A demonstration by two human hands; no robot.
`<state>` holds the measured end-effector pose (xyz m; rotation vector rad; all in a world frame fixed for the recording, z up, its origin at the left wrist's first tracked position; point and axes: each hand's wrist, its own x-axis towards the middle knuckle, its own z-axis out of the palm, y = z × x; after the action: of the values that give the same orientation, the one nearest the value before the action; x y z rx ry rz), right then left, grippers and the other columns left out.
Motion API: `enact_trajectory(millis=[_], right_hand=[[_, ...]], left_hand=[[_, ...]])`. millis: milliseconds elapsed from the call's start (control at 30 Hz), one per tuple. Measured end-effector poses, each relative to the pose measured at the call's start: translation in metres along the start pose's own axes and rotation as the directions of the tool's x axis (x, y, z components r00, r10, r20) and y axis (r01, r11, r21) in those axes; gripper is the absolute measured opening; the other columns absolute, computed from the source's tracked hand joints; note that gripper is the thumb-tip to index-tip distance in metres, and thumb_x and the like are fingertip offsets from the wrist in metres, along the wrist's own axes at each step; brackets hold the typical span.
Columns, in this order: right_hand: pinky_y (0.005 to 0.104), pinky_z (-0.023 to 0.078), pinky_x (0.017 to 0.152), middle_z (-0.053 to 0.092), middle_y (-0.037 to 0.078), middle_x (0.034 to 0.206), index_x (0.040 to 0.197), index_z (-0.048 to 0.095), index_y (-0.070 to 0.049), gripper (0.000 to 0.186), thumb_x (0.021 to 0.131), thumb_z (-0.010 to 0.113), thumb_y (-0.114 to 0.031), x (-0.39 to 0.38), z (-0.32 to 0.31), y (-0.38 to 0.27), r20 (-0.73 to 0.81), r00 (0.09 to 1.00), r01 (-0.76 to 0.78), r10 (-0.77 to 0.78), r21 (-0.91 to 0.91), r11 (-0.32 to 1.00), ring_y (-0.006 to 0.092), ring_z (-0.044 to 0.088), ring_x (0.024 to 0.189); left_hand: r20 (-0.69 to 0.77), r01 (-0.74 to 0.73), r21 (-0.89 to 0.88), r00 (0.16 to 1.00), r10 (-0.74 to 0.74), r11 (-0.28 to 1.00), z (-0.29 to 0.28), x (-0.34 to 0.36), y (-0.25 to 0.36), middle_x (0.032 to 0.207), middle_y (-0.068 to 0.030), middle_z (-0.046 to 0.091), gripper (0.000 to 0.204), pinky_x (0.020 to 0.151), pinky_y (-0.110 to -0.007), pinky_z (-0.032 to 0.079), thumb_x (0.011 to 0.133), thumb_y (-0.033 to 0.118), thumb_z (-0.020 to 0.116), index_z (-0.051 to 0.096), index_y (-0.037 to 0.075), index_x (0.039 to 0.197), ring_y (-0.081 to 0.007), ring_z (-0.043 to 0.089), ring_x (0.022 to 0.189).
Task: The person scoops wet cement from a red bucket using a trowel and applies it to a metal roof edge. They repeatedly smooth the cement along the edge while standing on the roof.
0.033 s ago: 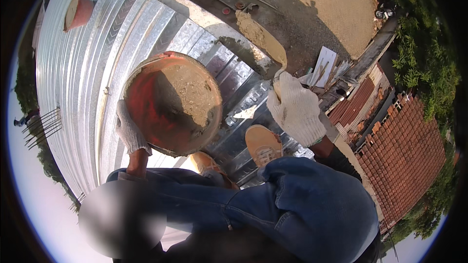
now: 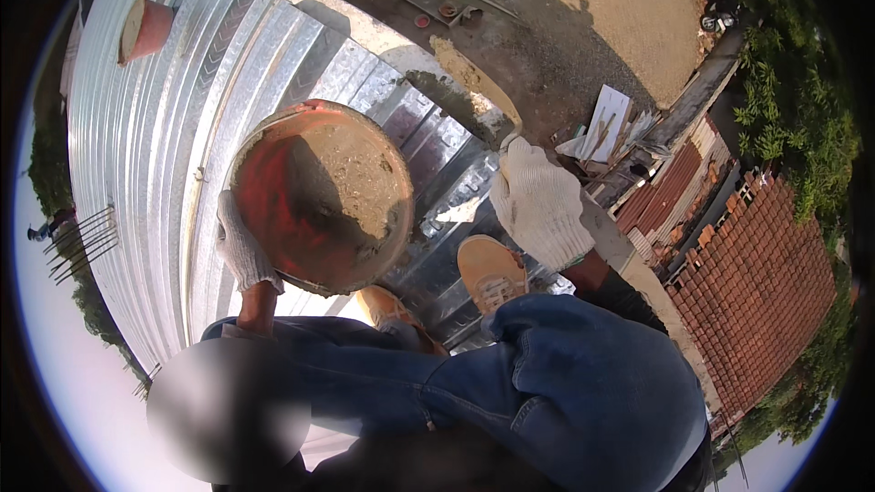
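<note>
My left hand (image 2: pixel 244 246), in a whitish knit glove, grips the rim of a red bucket (image 2: pixel 269 196) on its near left side. The bucket is tilted so its mouth faces me, and grey wet mortar (image 2: pixel 365 178) lies against its right inner wall. My gloved right hand (image 2: pixel 542 205) is closed round the handle of a trowel (image 2: pixel 503 109), right of the bucket. The trowel's blade points away to the upper left and carries mortar toward its tip. Below it runs a concrete ledge with a dark wet patch (image 2: pixel 447 96).
Ribbed metal decking (image 2: pixel 210 64) lies under the bucket and my shoes (image 2: pixel 492 269). Another reddish bucket (image 2: pixel 146 30) stands at the far left. Beyond the ledge the ground drops lower, with a sand pile (image 2: pixel 620 18). Rebar (image 2: pixel 87 241) sticks out at left; a tiled roof (image 2: pixel 752 301) lies right.
My right hand and the trowel have shifted slightly left, and the blade's tip now sits lower and closer to the ledge. The left hand and the bucket are almost where they were.
</note>
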<state>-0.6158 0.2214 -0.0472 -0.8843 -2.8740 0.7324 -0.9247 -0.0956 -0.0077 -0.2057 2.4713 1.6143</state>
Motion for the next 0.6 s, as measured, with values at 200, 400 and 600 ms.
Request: enact_trajectory(millis=[200,400,600], right_hand=[[0.0428,0.062,0.059,0.071,0.013,0.089,0.110,0.059,-0.008,0.024,0.100,0.073,-0.024,-0.002,0.007,-0.013,-0.013,0.999,-0.050,0.050,0.009,0.999,0.0326,0.078,0.070],[0.0415,0.061,0.056,0.071,0.012,0.088,0.107,0.061,-0.007,0.026,0.093,0.077,-0.022,-0.001,0.029,0.005,0.052,0.997,-0.056,0.058,-0.049,0.997,0.0296,0.078,0.071],[0.0394,0.061,0.057,0.072,0.007,0.088,0.113,0.065,-0.005,0.035,0.085,0.082,-0.019,-0.002,0.054,-0.031,0.144,0.981,-0.098,0.128,-0.198,0.975,0.0243,0.079,0.077]], left_hand=[[0.035,-0.099,0.076,0.995,0.096,0.992,0.014,-0.011,0.029,0.125,-0.0123,0.079,0.052,0.097,-0.035,0.060,0.116,0.042,0.068,0.076,-0.005,0.136,-0.0204,0.075,0.109],[0.063,-0.075,0.030,0.995,0.073,0.997,0.038,-0.021,0.047,0.123,-0.0099,0.080,0.049,0.095,-0.035,0.060,0.117,0.041,0.067,0.076,-0.004,0.135,-0.0188,0.075,0.106],[0.044,-0.082,0.097,0.996,0.079,0.992,0.034,-0.020,0.043,0.123,-0.0098,0.079,0.046,0.095,-0.035,0.060,0.117,0.039,0.067,0.076,-0.002,0.135,-0.0187,0.074,0.107]])
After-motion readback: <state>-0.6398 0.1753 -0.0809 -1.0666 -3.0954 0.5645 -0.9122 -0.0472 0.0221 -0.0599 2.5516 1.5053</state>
